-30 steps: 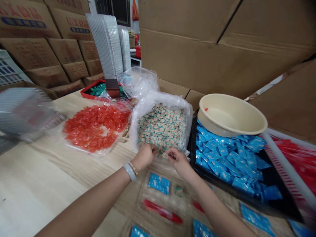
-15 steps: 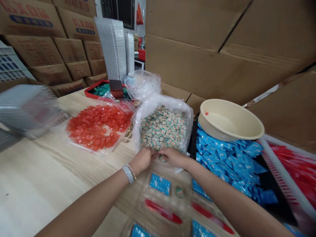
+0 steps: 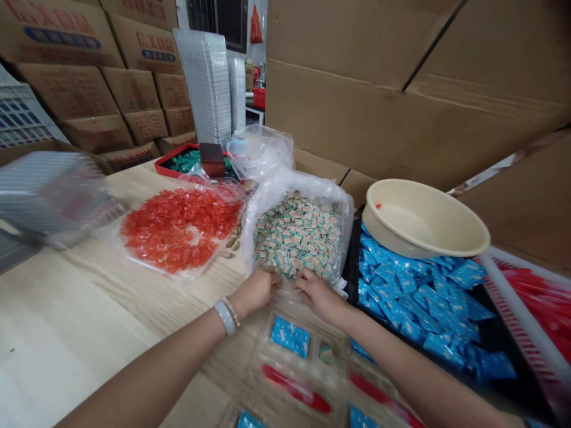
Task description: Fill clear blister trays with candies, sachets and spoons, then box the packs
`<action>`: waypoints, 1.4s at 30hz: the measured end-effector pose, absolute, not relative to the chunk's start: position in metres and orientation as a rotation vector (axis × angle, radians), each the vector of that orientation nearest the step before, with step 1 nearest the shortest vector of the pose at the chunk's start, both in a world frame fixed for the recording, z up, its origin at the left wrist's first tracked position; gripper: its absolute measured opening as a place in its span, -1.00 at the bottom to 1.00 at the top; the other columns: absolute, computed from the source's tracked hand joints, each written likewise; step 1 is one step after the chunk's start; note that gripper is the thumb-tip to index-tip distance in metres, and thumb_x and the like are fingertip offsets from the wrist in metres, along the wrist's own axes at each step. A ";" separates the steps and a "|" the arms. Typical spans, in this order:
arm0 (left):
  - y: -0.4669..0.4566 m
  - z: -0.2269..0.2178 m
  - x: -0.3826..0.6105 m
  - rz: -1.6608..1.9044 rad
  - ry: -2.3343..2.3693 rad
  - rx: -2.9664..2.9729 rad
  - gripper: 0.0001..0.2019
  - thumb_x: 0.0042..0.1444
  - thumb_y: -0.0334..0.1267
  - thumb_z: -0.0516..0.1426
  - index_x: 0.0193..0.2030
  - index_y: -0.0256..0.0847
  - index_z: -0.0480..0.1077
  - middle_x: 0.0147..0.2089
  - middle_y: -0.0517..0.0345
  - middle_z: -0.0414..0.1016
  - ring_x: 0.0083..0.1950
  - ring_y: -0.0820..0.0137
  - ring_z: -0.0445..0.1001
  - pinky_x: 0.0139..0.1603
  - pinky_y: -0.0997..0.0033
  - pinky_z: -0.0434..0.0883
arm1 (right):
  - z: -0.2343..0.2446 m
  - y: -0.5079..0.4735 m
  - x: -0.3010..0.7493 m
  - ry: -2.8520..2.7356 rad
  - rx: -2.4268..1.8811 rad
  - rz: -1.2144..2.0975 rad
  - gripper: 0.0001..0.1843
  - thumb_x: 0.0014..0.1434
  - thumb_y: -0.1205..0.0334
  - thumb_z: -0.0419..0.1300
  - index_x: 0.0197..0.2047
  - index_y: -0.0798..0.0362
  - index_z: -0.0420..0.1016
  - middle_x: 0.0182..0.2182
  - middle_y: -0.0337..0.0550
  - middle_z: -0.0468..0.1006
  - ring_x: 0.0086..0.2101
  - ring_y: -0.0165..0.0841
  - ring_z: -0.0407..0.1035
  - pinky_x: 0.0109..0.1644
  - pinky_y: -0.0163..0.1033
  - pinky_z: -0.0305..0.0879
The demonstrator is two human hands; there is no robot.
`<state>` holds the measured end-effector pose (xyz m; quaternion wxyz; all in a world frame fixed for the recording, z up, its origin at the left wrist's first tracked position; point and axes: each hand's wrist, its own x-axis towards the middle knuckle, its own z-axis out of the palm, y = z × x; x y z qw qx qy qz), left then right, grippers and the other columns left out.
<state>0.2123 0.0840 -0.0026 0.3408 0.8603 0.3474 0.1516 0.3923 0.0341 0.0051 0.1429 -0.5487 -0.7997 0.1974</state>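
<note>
My left hand point(image 3: 257, 289) and my right hand point(image 3: 313, 290) both rest at the near lip of a clear plastic bag point(image 3: 267, 196) full of small green-and-cream wrapped candies point(image 3: 297, 235). Their fingers curl into the candy pile; what they pinch is hidden. A grey bracelet sits on my left wrist. Just below my hands lies a clear compartment tray point(image 3: 292, 365) holding a blue sachet point(image 3: 289, 336), one small candy point(image 3: 327, 353) and a red stick point(image 3: 297, 389).
A sheet heaped with red wrapped candies point(image 3: 178, 229) lies to the left. At right a black tray of blue sachets point(image 3: 419, 291) carries a cream basin point(image 3: 423, 223). Stacked clear trays point(image 3: 207, 86), cardboard boxes and a blurred tray stack point(image 3: 49, 196) surround the wooden table point(image 3: 66, 321).
My hands have stayed at the bag's near edge, fingers working in the candies; they parted slightly from half a second ago. The view shifted a little.
</note>
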 end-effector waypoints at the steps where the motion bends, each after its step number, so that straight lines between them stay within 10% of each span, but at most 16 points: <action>1: 0.083 -0.002 0.213 0.408 0.911 2.236 -0.77 0.02 -0.41 -0.06 -0.35 -0.24 0.43 -0.31 0.06 0.42 -0.26 0.39 0.35 -0.18 0.44 0.25 | 0.002 0.033 0.393 -2.262 -1.566 0.584 -0.66 -0.11 0.57 0.00 -0.33 0.03 0.41 -0.33 -0.21 0.32 -0.30 -0.38 0.24 -0.22 -0.31 0.16; 19: 0.076 -0.014 0.247 0.623 1.166 1.560 -0.85 -0.08 -0.43 -0.05 -0.55 -0.31 0.31 -0.60 0.22 0.33 -0.54 0.51 0.29 -0.52 0.54 0.25 | -0.006 0.029 0.389 -2.147 -1.612 0.534 -0.71 -0.04 0.56 -0.01 -0.34 0.07 0.42 -0.40 -0.15 0.36 -0.31 -0.34 0.26 -0.23 -0.27 0.21; 30: 0.084 -0.008 0.244 0.642 1.184 1.507 -0.84 -0.05 -0.39 -0.05 -0.54 -0.33 0.30 -0.58 0.23 0.33 -0.53 0.52 0.29 -0.52 0.56 0.26 | 0.014 0.051 0.388 -2.465 -1.445 0.733 -0.61 -0.04 0.57 -0.05 -0.27 0.02 0.46 -0.37 -0.18 0.41 -0.28 -0.38 0.27 -0.21 -0.34 0.15; 42: 0.107 0.010 0.235 0.534 1.137 1.963 -0.80 -0.08 -0.40 0.02 -0.31 -0.33 0.40 -0.40 0.13 0.46 -0.36 0.44 0.35 -0.34 0.52 0.25 | 0.018 0.035 0.386 -2.608 -1.738 0.221 -0.72 0.07 0.46 -0.08 -0.27 0.06 0.41 -0.28 -0.09 0.37 -0.22 -0.28 0.21 -0.19 -0.24 0.11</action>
